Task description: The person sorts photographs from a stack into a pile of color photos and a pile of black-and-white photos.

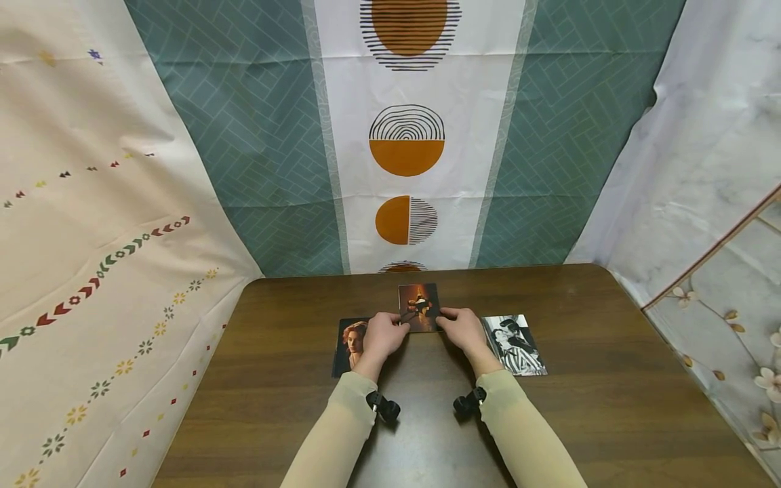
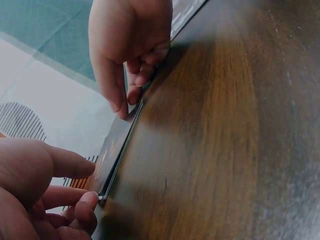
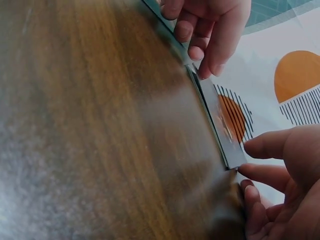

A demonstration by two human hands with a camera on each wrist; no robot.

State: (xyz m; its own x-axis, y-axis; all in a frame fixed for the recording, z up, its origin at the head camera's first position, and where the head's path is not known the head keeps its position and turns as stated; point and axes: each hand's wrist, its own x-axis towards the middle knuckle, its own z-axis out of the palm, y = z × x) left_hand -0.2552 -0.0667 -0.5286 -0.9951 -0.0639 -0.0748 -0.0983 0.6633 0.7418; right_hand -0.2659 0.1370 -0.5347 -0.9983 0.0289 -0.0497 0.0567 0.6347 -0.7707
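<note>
1. Head view: both hands meet at the middle photo (image 1: 419, 306), a dark print with an orange-lit figure, which lies on the brown tabletop (image 1: 610, 407) toward its far edge. The left hand (image 1: 383, 337) pinches the photo's near left corner, fingers curled; the right hand (image 1: 464, 330) pinches its near right corner the same way. Just left of the middle photo lies a portrait of a red-haired person (image 1: 350, 346), partly under the left hand. Just right of the middle photo lies a black-and-white photo (image 1: 516, 344), touching the right hand's outer side. Behind the middle photo hangs a patterned cloth with orange circles (image 1: 406, 142).

2. Left wrist view: the middle photo (image 2: 116, 150) shows edge-on, its near edge on the tabletop (image 2: 215, 150). The left hand (image 2: 40, 190) holds one end between thumb and curled fingers; the right hand (image 2: 131, 45) nips the other end with its fingertips.

3. Right wrist view: the middle photo (image 3: 220, 125) again shows as a thin dark strip on the tabletop (image 3: 90, 125). The right hand (image 3: 280, 180) pinches the near end and the left hand (image 3: 210, 30) the far end.
</note>
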